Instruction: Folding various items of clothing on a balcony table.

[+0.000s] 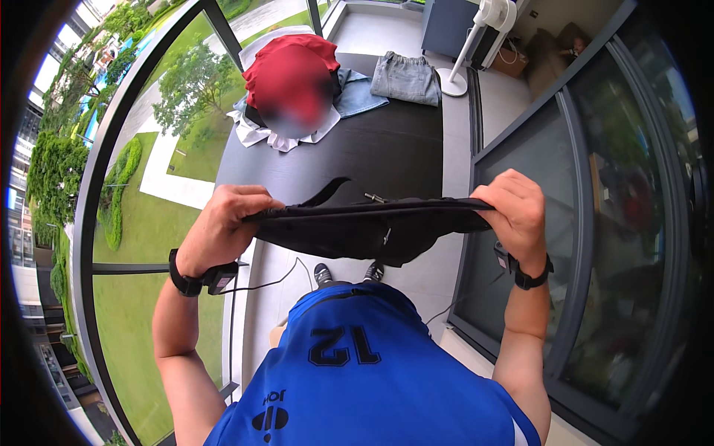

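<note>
A black garment (342, 229) is stretched taut in the air between my two hands, above the near end of a black table. Its upper edge runs nearly straight, and a small metal zipper pull shows on its front. My left hand (232, 217) pinches one top corner, fingers closed over the cloth. At the opposite corner, my right hand (518, 210) grips the edge the same way. A loose black strip sticks up near my left hand. The cloth's lower part sags and folds, so its exact kind cannot be made out.
On the black table (394, 160) lies a heap of red and white clothes (286, 56), partly blurred, beside folded light-blue denim (405, 78). A white stand fan (454, 83) stands beyond its right corner. Glass panels (550, 178) rise on the right, windows on the left.
</note>
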Tool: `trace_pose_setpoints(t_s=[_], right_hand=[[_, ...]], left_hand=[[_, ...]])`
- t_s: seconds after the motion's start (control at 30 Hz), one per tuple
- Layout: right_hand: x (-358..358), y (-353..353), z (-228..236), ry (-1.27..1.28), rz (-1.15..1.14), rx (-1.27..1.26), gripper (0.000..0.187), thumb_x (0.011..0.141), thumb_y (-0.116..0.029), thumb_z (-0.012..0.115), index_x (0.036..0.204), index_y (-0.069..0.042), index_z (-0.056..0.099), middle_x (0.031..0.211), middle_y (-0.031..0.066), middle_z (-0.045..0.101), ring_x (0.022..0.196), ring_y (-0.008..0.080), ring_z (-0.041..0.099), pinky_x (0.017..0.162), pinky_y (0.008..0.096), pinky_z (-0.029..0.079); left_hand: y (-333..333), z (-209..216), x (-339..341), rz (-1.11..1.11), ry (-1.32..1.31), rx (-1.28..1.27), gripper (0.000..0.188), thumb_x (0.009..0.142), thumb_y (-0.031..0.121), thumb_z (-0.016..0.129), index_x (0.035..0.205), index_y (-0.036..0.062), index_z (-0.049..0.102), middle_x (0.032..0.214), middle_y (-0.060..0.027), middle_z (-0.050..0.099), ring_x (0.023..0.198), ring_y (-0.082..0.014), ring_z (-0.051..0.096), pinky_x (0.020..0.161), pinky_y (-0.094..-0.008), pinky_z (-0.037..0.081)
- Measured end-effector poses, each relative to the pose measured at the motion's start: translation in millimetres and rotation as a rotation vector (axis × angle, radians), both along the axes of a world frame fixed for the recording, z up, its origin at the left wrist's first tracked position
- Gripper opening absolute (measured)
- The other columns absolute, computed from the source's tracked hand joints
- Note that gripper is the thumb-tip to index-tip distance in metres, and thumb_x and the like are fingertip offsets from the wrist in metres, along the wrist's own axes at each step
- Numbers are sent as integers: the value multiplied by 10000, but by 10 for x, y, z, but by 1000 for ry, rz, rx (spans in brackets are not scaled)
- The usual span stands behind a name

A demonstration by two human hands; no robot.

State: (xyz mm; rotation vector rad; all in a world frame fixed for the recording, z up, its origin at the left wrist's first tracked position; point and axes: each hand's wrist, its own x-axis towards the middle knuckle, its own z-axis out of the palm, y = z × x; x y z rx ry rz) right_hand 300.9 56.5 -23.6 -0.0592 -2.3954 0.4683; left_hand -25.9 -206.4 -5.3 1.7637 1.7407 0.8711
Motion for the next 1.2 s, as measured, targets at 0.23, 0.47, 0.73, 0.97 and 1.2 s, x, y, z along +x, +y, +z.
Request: trace_pose_setpoints(t_s=[0.23,0.47,0.73,0.97,1.2], right_hand=[[92,-543,372,107,33,316,425,528,-16,726,950,30,718,683,19,509,539,176,486,546,317,416],[137,-1036,177,-197,346,141,259,582,-37,725,833,25,709,627,0,372,496,156,370,496,300,352],[26,-1289,-562,-452,552,-453,128,739,-10,773,793,20,660,1059,160,720,725,260,707,582,350,537],[-245,-1447,-856,-725,461,-1315,364,943,-92,739,1295,-11,694,843,137,764,643,154,716,609,276,570],[-579,-1689,-837,-652,491,-947,263,887,-92,756,1138,-21,726,678,69,691,527,186,627,516,309,479]], left_hand=[[-285,-236,112,42,100,0,368,692,-51,705,1055,10,705,816,-145,632,710,-355,624,637,-396,487],[-663,-656,8,168,133,291,366,795,133,742,1141,15,756,887,-115,665,787,-266,648,680,-366,507],[-1260,-1033,96,-4,276,169,437,743,86,674,1171,29,741,914,-95,653,799,-283,636,701,-397,491],[-1420,-1048,40,42,292,164,472,730,110,692,1192,25,736,898,-94,640,789,-279,629,691,-395,485],[-1464,-1040,-23,61,283,159,427,742,117,711,1157,20,739,876,-91,655,772,-274,633,684,-396,483]])
